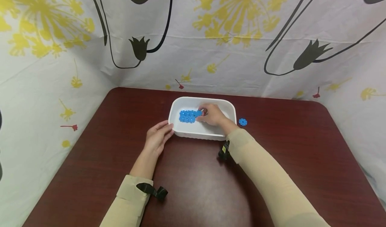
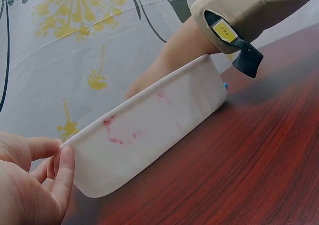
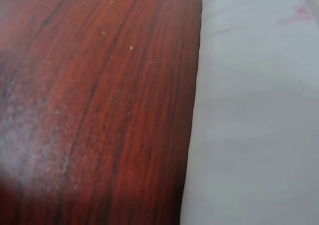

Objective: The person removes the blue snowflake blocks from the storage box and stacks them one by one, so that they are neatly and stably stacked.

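Observation:
A white plastic tray (image 1: 200,134) stands on the table with blue notched snowflake discs (image 1: 187,116) laid side by side in rows on its floor. Inside it, my right hand (image 1: 212,114) has thumb and forefinger curled at the right end of these rows, pinching a blue disc (image 1: 199,113). My left hand (image 1: 156,138) holds the tray's near left corner; in the left wrist view its fingers (image 2: 64,177) lie against the rim and outer wall. In the right wrist view only the tray's outer wall (image 3: 249,115) and the tabletop show, the hand itself being hidden.
One loose blue notched disc (image 1: 242,122) lies on the dark red table (image 1: 289,146), just right of the tray. Behind the table hangs a white cloth (image 1: 181,59) with yellow and dark flower prints. Pinkish smears (image 2: 114,130) mark the tray's front wall.

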The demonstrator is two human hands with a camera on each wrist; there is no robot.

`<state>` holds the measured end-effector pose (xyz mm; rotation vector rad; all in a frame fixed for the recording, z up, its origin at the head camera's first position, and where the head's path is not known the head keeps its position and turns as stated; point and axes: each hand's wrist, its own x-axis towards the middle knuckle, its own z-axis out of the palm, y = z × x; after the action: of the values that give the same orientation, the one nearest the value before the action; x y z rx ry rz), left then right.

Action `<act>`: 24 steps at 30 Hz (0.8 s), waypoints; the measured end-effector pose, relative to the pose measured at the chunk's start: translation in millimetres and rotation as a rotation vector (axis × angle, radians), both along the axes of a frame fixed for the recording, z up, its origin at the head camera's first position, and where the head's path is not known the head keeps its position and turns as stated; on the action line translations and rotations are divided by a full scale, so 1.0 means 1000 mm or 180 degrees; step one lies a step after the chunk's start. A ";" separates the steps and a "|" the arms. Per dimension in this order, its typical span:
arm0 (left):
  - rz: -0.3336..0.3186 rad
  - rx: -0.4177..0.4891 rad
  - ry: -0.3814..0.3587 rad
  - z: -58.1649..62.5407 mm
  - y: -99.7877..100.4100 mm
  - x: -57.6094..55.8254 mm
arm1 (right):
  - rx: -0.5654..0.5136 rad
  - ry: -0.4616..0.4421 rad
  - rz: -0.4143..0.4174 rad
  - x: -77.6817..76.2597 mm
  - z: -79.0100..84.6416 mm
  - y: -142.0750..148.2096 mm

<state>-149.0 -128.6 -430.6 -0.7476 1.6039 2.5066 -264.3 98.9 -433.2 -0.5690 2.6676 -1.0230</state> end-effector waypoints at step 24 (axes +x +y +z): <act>0.0066 0.0147 -0.0054 0.001 0.002 0.003 | -0.0329 0.0271 -0.0126 0.015 0.020 0.022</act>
<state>-146.3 -126.6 -429.9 -0.7818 1.5351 2.5353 -249.1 120.6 -413.5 -0.5948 2.7221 -1.1790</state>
